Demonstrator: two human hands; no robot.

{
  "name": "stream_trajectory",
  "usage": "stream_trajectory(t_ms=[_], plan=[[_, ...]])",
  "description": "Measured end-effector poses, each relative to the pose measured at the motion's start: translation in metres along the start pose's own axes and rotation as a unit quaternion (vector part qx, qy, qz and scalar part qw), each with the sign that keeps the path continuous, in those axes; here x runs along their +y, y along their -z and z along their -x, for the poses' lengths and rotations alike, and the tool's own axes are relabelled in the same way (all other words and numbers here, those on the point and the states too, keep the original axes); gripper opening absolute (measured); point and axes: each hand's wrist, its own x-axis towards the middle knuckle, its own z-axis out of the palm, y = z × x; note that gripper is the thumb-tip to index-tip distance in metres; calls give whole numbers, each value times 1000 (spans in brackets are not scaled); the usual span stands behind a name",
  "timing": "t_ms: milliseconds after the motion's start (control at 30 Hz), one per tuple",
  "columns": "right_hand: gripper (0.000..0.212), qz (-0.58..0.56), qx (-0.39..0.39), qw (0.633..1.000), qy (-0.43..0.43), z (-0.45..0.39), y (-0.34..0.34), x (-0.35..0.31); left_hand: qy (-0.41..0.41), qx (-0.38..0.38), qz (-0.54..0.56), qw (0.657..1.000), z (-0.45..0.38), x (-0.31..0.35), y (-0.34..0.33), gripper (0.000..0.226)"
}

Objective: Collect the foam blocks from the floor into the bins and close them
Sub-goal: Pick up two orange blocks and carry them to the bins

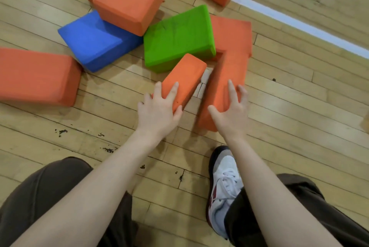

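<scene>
1. Currently mid-grab, centre frame: left hand (159, 104) curled over near end of small orange block (182, 80); right hand (229, 110) clamped on near end of L-block (227, 78).
2. Both blocks on floor (299, 106), tips against green block (177, 38).
3. Best wrap thumbs underneath, squeeze lightly, lift straight up; foam likely compresses, so avoid dragging neighbours.
4. Other blocks upper and left of frame: blue block (93, 42), more orange.
5. No bins in view; contents unknown.

We see a wooden plank floor (299, 106) with a white line (299, 24) upper right, orange blocks (38, 75), blue block (93, 46), green block (177, 40) across the top, sneaker (223, 186) lower centre.
</scene>
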Motion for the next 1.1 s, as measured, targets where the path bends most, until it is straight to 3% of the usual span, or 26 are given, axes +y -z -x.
stream_trajectory(t_ms=[167, 433, 633, 833, 1100], plan=[[79, 71, -65, 995, 19, 36, -15, 0, 29, -70, 12, 997, 21, -26, -2, 72], [77, 58, -81, 995, -22, 18, -25, -2, -33, -22, -3, 999, 11, -22, -11, 71], [70, 66, -89, 994, -23, 7, -20, -18, -7, -29, 33, 999, 1, -9, 7, 66], [68, 78, -128, 989, 14, 17, 51, -77, 63, -4, 88, 994, 36, 1, 94, 65], [67, 56, -201, 976, 61, 65, 216, -207, 154, 64, 190, 967, 154, 19, 281, 63]])
